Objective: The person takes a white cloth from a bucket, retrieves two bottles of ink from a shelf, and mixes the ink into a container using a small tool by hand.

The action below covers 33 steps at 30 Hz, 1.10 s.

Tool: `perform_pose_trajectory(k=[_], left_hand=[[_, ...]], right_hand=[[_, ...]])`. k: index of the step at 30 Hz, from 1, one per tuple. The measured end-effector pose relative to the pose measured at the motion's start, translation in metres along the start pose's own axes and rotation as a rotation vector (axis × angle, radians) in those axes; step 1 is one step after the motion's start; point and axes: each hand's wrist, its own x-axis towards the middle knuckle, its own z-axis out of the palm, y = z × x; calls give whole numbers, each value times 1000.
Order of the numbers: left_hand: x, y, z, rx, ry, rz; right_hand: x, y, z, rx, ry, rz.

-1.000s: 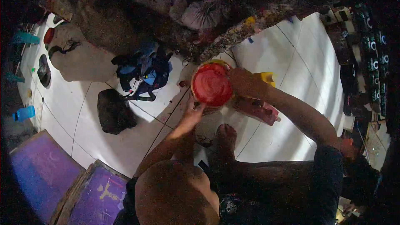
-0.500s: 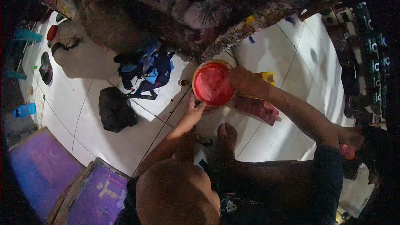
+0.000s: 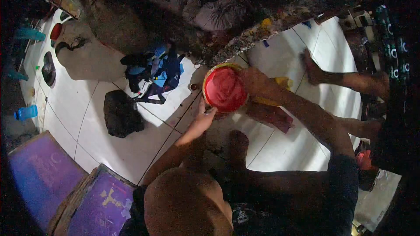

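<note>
A round tub with a yellowish rim holds thick pink-red paint, its surface swirled. My left hand grips the tub's lower left edge, thumb near the rim and the other fingers mostly hidden. At the opposite rim, my right hand is closed in shadow; what it holds, if anything, is not visible. A dull red box-shaped container lies beside the tub under my right forearm. Close to it is a yellow object, partly covered by the arm.
Another person's bare leg stands on the tiles at right. A dark lump and a pile of blue and black scraps lie left. Purple framed panels lean at lower left. A paint-crusted beam runs along the back.
Another person's bare legs have come into view at the right. My right hand has shifted slightly at the rim, and the paint's swirl looks different. My left hand stays on the tub.
</note>
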Motion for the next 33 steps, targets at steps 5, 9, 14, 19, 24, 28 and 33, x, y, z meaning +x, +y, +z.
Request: perform_pose_trajectory(k=[5,9,14,19,24,28,33], left_hand=[[-17,13,-7,-308,109,-87],[-17,31,-57,-232,-89,248],[-5,46,-61,-529,-297,-313],[-6,32,-49,-463,-233,-182],[-11,43,-27,-722,-222,-134],[-17,50,-32,-837,-195,-132],[-14,60,-31,-941,-211,-123]], right_hand=[[-16,-61,-57,-133,-40,54],[-1,-65,-62,-528,-102,-104],[11,-17,-44,-1057,228,-558],[-14,-9,-29,-721,215,-205],[-76,-44,22,-157,372,155],[-36,-10,92,-114,18,140],[-20,-54,-40,-111,-28,34]])
